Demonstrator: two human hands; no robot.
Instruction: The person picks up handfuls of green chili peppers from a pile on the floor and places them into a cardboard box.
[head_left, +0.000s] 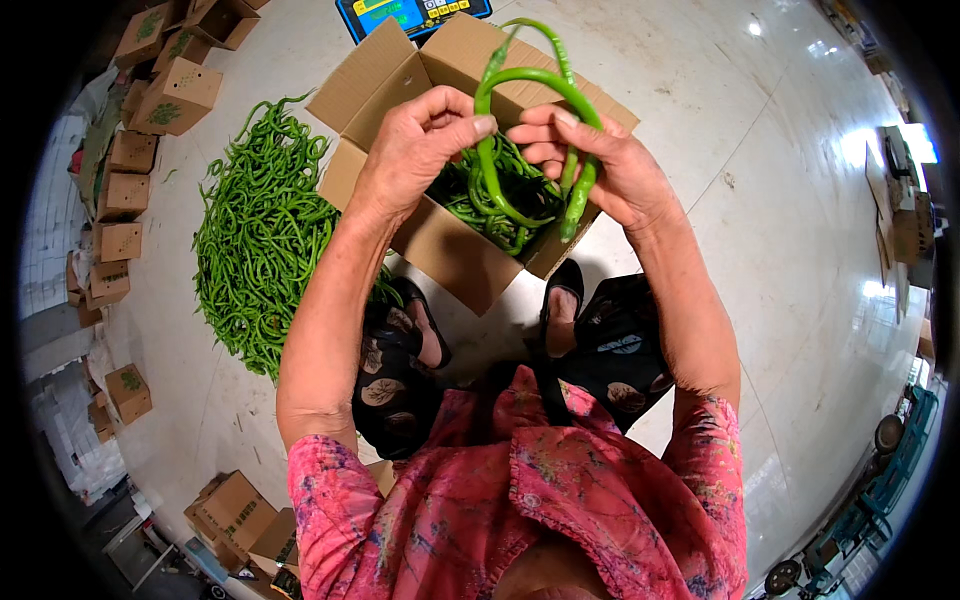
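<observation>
Two long green chili peppers (531, 73), curled into loops, are held up over an open cardboard box (457, 251). My left hand (427, 139) pinches the side of one loop between thumb and finger. My right hand (604, 157) grips the peppers near their lower ends, with its fingers bent around them. More long green peppers (495, 199) lie inside the box, partly in shadow. To the left of the box, a big heap of the same peppers (259, 232) is spread on the floor, partly hidden by my left forearm.
A blue digital scale (409, 19) stands at the box's far side. Cardboard boxes (176, 97) line the left, with others (236, 517) at the lower left. My feet are just below the box. A green wheeled cart (881, 487) stands at the lower right.
</observation>
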